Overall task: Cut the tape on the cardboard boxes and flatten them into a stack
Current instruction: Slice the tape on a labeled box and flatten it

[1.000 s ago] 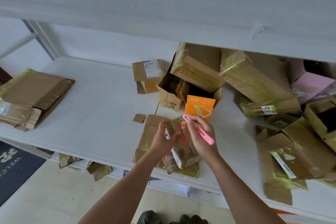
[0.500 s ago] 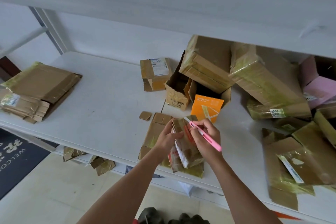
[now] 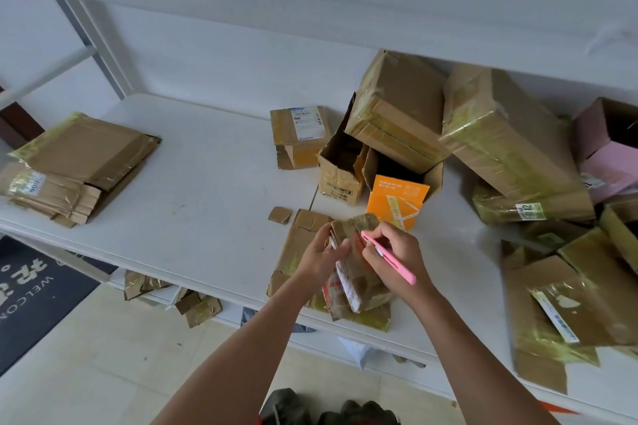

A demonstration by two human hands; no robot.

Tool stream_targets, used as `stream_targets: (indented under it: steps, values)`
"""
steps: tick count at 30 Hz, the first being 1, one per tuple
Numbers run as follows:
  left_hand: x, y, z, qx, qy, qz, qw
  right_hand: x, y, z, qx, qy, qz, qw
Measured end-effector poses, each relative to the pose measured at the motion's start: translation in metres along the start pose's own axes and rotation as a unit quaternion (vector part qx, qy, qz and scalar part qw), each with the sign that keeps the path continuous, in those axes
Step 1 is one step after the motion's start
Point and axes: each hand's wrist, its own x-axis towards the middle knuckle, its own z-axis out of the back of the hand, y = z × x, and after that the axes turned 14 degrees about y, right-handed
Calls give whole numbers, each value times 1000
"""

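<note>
A long white shelf [image 3: 193,183] spans the view, with another white board close above it. On its right side lies a heap of taped cardboard boxes [image 3: 511,145], the biggest of them leaning against one another, with a pink box [image 3: 607,162] at the far right edge and partly opened cartons [image 3: 566,307] lying in front of the heap. At the left end sits a stack of flattened boxes [image 3: 76,162], well apart from the rest. Near the middle stand an open brown carton [image 3: 340,172], a small labelled box [image 3: 300,134] just left of it, and an orange box [image 3: 397,203] just beside it on the right. A flattened piece of cardboard [image 3: 297,245] lies at the shelf's front edge, and on it rests the small crumpled taped box [image 3: 359,272] being worked on. The left hand [image 3: 321,259] grips that box from its left side, fingers curled round its upper edge. The right hand [image 3: 393,259] holds a pink cutter [image 3: 388,257], fingers closed round it like a pen, its tip at the top of the box; whether the blade touches the tape is hard to tell. A small cardboard scrap [image 3: 279,215] lies just left of the flattened piece. Below the shelf, more cardboard scraps [image 3: 196,307] lie on a lower ledge, and a dark doormat [image 3: 31,290] covers the floor at left.
</note>
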Motion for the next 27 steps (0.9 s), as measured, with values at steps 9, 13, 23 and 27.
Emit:
stream_targets:
  steps: [9, 13, 23, 27]
  values:
    - [2, -1, 1, 16, -31, 17, 999, -62, 13, 17, 6, 72, -101, 992]
    - [6, 0, 2, 21, -34, 31, 999, -111, 22, 23, 82, 37, -60, 994]
    - [10, -9, -14, 272, -119, 56, 953, -150, 1, 26, 199, -225, -103, 948]
    - [-1, -16, -33, 400, -154, 126, 895, -143, -1, 31, 226, -275, -111, 928]
